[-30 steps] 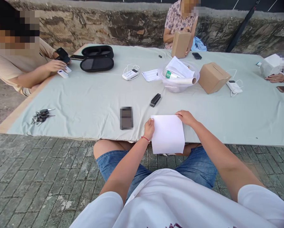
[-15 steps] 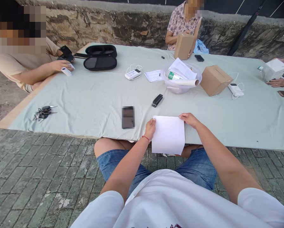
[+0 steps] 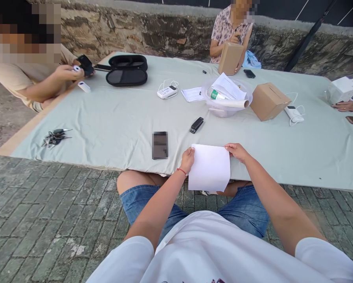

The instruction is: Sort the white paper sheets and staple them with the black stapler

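Both my hands hold a blank white sheet of paper [image 3: 209, 169] at the table's near edge, its lower part hanging over my lap. My left hand [image 3: 188, 159] is closed on the upper left edge, thumb on top. At the upper right corner my right hand [image 3: 237, 151] pinches the paper. Just beyond the sheet lies a black stapler [image 3: 197, 125]. To the left of my left hand a dark flat rectangular thing [image 3: 160, 145] rests on the cloth, its surface blurred out.
A plastic bowl [image 3: 223, 113] holds papers, a bottle and a roll. Right of it stands a cardboard box [image 3: 269, 101]. Keys [image 3: 56, 137] and an open black case [image 3: 126, 76] lie leftward. Three other people sit around the cloth-covered table [image 3: 105, 125].
My hands and the paper have barely moved. The person at the left has lifted a hand off the white object on the table and now holds a small white thing near a black one.
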{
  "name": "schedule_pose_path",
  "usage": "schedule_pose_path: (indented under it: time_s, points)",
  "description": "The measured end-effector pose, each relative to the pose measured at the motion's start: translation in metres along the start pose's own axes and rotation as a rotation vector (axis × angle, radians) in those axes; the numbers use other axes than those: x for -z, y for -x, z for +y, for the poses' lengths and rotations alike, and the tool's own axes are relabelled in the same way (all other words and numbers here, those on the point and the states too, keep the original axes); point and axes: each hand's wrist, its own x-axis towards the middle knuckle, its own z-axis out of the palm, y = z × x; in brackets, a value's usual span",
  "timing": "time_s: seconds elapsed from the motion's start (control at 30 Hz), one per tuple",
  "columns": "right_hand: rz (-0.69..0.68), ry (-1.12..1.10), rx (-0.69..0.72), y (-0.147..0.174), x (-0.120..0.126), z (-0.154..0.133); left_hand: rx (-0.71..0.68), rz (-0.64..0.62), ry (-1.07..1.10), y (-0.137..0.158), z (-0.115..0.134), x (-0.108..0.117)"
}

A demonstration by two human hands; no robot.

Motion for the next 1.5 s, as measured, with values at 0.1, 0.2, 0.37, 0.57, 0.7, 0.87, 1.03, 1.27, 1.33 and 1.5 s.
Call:
schedule_pose_path:
  time_s: [0.1, 0.2, 0.37, 0.57, 0.7, 0.87, 1.03, 1.27, 1.33, 1.5]
  points:
    - [0.01, -0.083, -0.028, 0.002, 0.0, 0.004, 0.014, -0.031, -0.073, -0.002, 0.003, 0.0]
    - [0.007, -0.141, -0.058, 0.0, 0.002, 0.008, 0.053, -0.055, -0.094, -0.004, 0.005, 0.0]
    - [-0.011, -0.17, -0.099, -0.006, 0.002, 0.014, 0.128, -0.072, -0.075, -0.005, 0.008, -0.001]
    - [0.013, -0.171, -0.101, -0.005, 0.0, 0.013, 0.16, -0.057, -0.077, -0.005, 0.012, -0.004]
    - [-0.037, -0.18, -0.078, -0.001, 0.003, 0.01, 0.167, -0.043, -0.076, -0.004, 0.015, -0.004]
    - [0.009, -0.195, -0.131, -0.005, 0.001, 0.01, 0.297, -0.01, 0.005, -0.007, 0.02, -0.005]
    - [0.121, -0.279, -0.219, -0.013, -0.007, -0.003, 0.49, -0.027, 0.12, -0.02, 0.027, -0.001]
    - [0.193, -0.311, -0.266, -0.04, -0.013, -0.031, 0.58, -0.097, 0.201, -0.017, 0.021, 0.026]
    - [0.195, -0.315, -0.266, -0.048, -0.014, -0.034, 0.575, -0.099, 0.199, -0.008, 0.02, 0.035]
    - [0.176, -0.308, -0.252, -0.062, -0.019, -0.04, 0.439, -0.108, 0.208, 0.012, 0.02, 0.046]
